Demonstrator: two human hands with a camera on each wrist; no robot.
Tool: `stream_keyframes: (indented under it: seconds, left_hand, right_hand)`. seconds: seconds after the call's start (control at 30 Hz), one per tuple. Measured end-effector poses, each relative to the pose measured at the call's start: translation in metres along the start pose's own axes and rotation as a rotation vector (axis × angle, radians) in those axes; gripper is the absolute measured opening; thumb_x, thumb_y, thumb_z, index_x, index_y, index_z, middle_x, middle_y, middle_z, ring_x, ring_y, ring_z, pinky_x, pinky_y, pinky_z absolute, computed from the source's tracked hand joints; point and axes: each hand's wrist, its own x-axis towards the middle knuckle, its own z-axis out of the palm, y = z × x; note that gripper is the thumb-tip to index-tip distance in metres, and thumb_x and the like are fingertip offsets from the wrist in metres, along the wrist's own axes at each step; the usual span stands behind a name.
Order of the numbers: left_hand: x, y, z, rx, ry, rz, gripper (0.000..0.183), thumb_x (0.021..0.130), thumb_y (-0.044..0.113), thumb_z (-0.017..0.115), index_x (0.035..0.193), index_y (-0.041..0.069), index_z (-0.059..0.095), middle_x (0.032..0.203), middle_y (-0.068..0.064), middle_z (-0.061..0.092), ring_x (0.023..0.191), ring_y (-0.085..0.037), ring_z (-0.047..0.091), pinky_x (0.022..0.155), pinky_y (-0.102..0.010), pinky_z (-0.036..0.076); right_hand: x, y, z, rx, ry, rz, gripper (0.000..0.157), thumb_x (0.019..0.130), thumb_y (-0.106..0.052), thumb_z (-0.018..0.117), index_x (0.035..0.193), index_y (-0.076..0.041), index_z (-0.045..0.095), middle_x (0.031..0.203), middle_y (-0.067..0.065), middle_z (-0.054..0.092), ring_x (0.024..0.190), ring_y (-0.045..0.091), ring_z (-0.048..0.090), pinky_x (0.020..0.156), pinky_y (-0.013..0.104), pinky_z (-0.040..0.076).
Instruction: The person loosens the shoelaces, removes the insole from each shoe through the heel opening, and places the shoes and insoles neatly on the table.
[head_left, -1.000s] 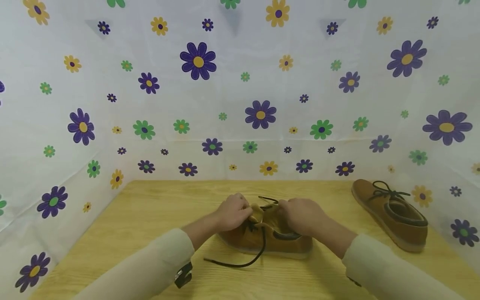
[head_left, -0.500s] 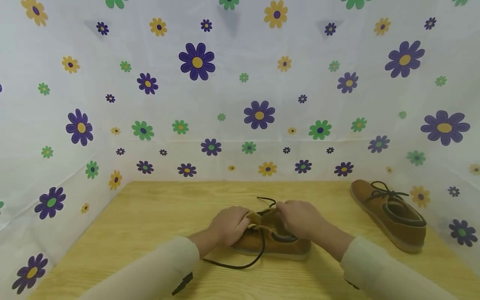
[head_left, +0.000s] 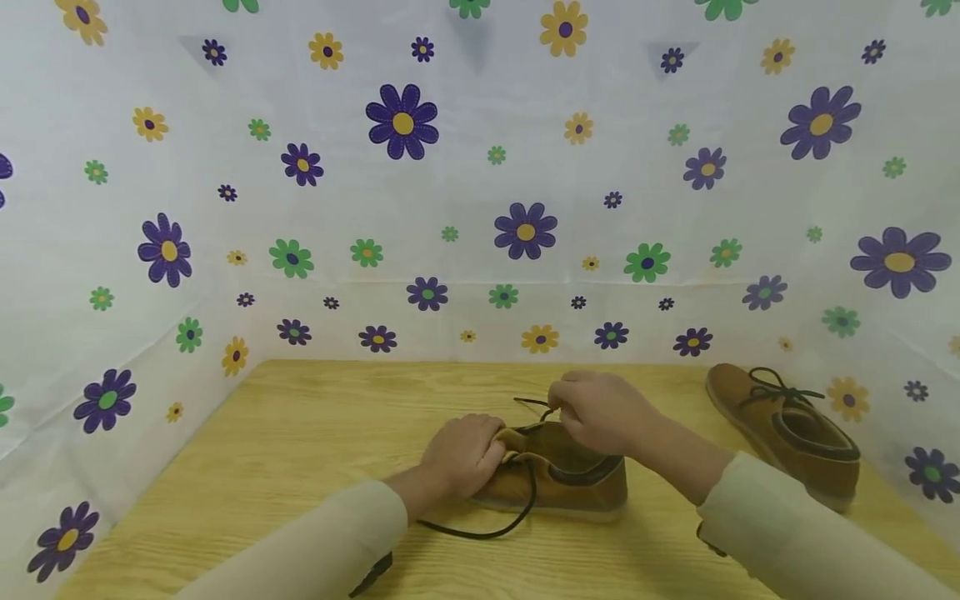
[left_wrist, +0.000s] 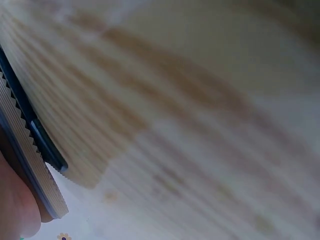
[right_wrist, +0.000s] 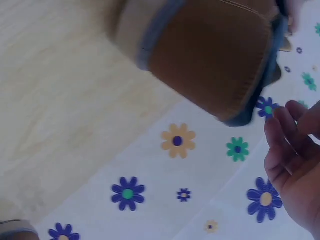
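A brown lace-up shoe (head_left: 555,487) stands on the table with its toe to the left and its black lace (head_left: 525,500) loose. My left hand (head_left: 461,458) grips its front at the tongue (head_left: 512,439), thumb near the opening; the toe is hidden beneath. In the left wrist view my left hand (left_wrist: 17,205) shows beside the ridged sole (left_wrist: 35,155). My right hand (head_left: 603,412) hovers over the far side of the opening, close to the other lace end (head_left: 531,402). In the right wrist view my right hand (right_wrist: 295,160) has loosely bent fingers, nothing seen between them, apart from the heel (right_wrist: 215,55).
A matching brown shoe (head_left: 795,442) with a tied bow stands at the right side of the wooden table (head_left: 322,417). A white sheet with printed flowers (head_left: 450,192) walls the table at the back and both sides.
My left hand has come a little nearer and lower along the shoe's front. My right hand has lifted off the far collar. The shoe stays in about the same place.
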Motion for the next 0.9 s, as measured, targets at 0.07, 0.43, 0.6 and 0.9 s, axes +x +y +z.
stream_keyframes:
  seconds: [0.07, 0.43, 0.6, 0.9]
  left_hand:
    - [0.0, 0.0, 0.0, 0.013, 0.006, 0.0, 0.019, 0.09, 0.027, 0.035, 0.08, 0.021, 0.05, 0.074, 0.007, 0.05, 0.068, -0.01, 0.046, 0.063, -0.029, 0.041]
    - [-0.001, 0.0, 0.003, 0.055, 0.014, 0.018, 0.024, 0.092, 0.029, 0.034, 0.091, 0.019, 0.056, 0.079, 0.005, 0.054, 0.072, -0.013, 0.049, 0.068, -0.034, 0.043]
    - [-0.006, 0.001, 0.005, 0.067, 0.005, 0.019, 0.028, 0.092, 0.03, 0.034, 0.096, 0.017, 0.059, 0.084, 0.004, 0.058, 0.078, -0.014, 0.054, 0.073, -0.036, 0.045]
    - [-0.004, -0.002, 0.004, 0.088, 0.049, 0.057, 0.03, 0.093, 0.03, 0.034, 0.096, 0.014, 0.059, 0.089, 0.001, 0.062, 0.083, -0.016, 0.058, 0.073, -0.038, 0.046]
  right_hand:
    - [0.003, -0.006, -0.008, 0.038, -0.043, -0.024, 0.021, 0.085, -0.007, 0.049, 0.085, -0.017, 0.068, 0.085, -0.005, 0.065, 0.079, 0.011, 0.061, 0.071, 0.029, 0.05]
    - [0.009, -0.023, -0.009, 0.238, -0.418, 0.051, 0.029, 0.084, -0.001, 0.045, 0.084, -0.009, 0.072, 0.077, -0.001, 0.067, 0.068, 0.01, 0.059, 0.059, 0.025, 0.047]
    - [0.007, -0.018, 0.007, 0.284, -0.463, 0.115, 0.024, 0.084, -0.001, 0.046, 0.07, -0.011, 0.063, 0.059, -0.003, 0.049, 0.054, 0.011, 0.042, 0.051, 0.025, 0.036]
    - [0.006, -0.002, 0.025, 0.342, -0.39, 0.16, 0.026, 0.084, 0.002, 0.045, 0.085, -0.01, 0.068, 0.073, -0.001, 0.061, 0.065, 0.013, 0.052, 0.06, 0.029, 0.045]
